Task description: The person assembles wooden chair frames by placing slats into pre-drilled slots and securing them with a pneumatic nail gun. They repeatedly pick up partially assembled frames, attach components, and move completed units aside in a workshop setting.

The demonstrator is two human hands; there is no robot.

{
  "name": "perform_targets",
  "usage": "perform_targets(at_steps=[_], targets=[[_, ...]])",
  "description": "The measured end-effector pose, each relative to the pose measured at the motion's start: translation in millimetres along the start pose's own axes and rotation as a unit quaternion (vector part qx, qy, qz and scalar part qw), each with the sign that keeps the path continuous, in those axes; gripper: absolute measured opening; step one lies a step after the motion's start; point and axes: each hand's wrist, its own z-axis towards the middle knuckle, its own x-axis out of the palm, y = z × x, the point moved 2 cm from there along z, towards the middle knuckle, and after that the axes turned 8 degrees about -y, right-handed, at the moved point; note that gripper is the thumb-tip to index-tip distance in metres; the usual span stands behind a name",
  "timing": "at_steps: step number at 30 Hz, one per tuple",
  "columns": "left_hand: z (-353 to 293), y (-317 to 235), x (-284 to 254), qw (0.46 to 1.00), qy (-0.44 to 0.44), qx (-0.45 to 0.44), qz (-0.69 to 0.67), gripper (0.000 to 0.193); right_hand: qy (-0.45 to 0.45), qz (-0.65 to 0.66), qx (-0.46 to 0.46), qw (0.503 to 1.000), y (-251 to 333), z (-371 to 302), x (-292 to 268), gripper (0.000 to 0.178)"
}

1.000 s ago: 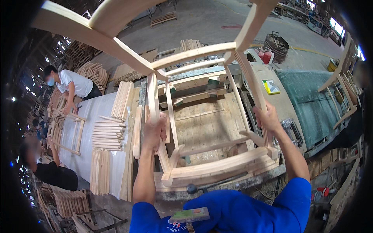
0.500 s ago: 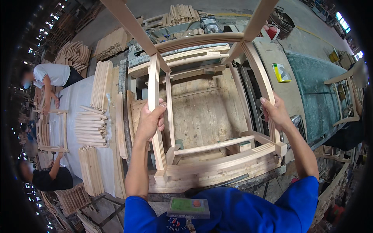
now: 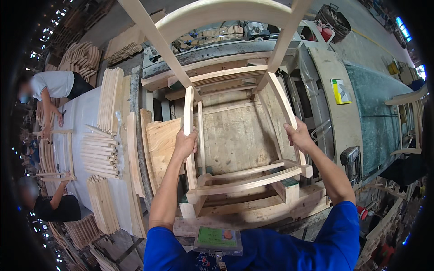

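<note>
A bare wooden chair frame (image 3: 248,182) stretches in front of me, its seat opening facing up and its curved back rail (image 3: 221,14) at the far end. My left hand (image 3: 185,145) is closed around the left seat rail. On the opposite side, my right hand (image 3: 298,137) grips the right seat rail. Beneath the frame lies a wooden fixture (image 3: 235,142) with a flat board base and thick beams around it. The front rail is close to the fixture's green-topped block (image 3: 287,189); whether they touch I cannot tell.
Wooden strips (image 3: 100,153) lie in stacks on the left table, where two people (image 3: 56,90) handle another frame. Rightward are a yellow packet (image 3: 341,91), a dark metal device (image 3: 350,159) and another chair (image 3: 409,122) by a green tabletop (image 3: 373,108).
The chair frame has shifted and tilted over the fixture, and its curved back rail has come into view at the top. Both hands keep their hold on the side rails.
</note>
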Motion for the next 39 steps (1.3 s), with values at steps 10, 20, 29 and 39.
perform_targets(at_steps=[10,20,29,39], targets=[[-18.8,20.3,2.0,0.815,-0.197,0.279,0.469,0.032,-0.045,-0.156,-0.100,0.982,-48.5,12.3,26.2,0.054],[-14.0,61.2,-11.1,0.726,-0.252,0.239,0.594,0.090,0.049,-0.149,-0.017,0.988,-51.0,-34.5,33.2,0.055],[-10.1,63.0,-11.3,0.721,-0.237,0.182,0.626,0.095,0.047,-0.060,-0.003,0.997,-70.1,-34.8,35.7,0.056],[-28.1,67.5,-32.4,0.748,-0.238,0.233,0.574,0.096,-0.017,0.109,0.024,0.994,-74.3,-10.1,-22.0,0.073]])
